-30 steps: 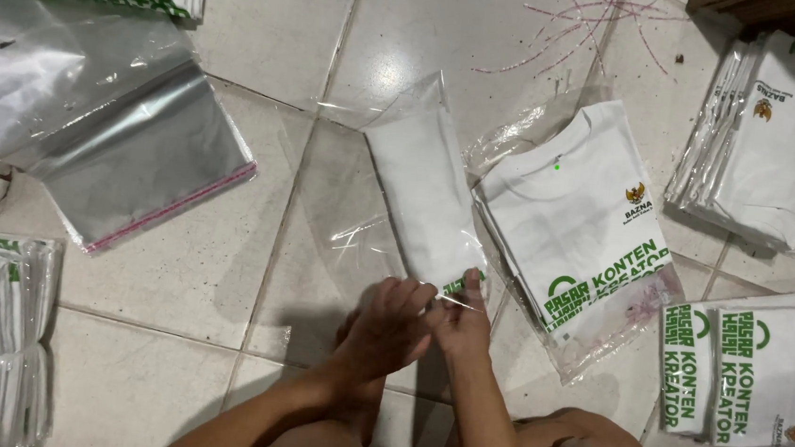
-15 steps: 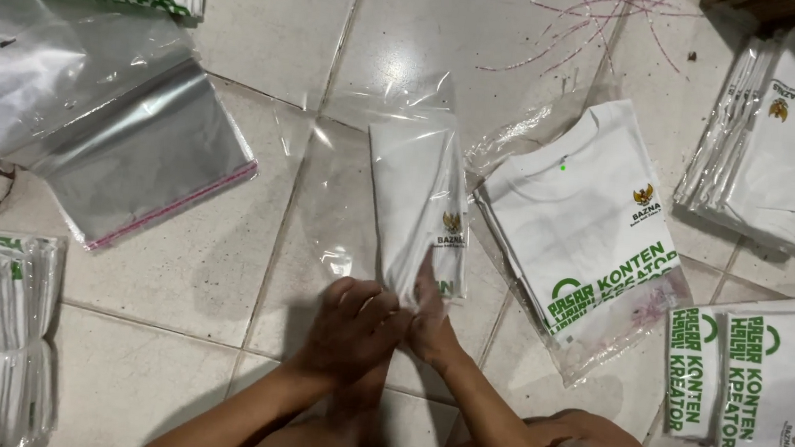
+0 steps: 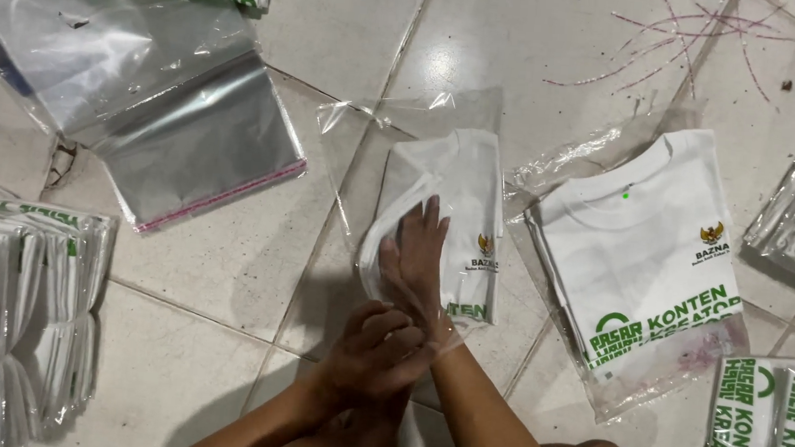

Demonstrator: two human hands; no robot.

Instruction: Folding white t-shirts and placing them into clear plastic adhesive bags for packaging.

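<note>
I see even, fairly bright overhead light. Glare streaks the clear plastic bags (image 3: 143,90) up and left of my hands, soft shadows fall beneath my forearms, and my right hand (image 3: 419,254) looks slightly motion-blurred.

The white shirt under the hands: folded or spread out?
Folded: the white shirt forms a narrow rectangle inside a clear bag, right hand flat on it.

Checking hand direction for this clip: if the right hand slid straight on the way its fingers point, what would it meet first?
The right hand lies flat on the folded white shirt, fingers pointing up-frame. It would likely cross the shirt's collar end, then the clear bag.
</note>
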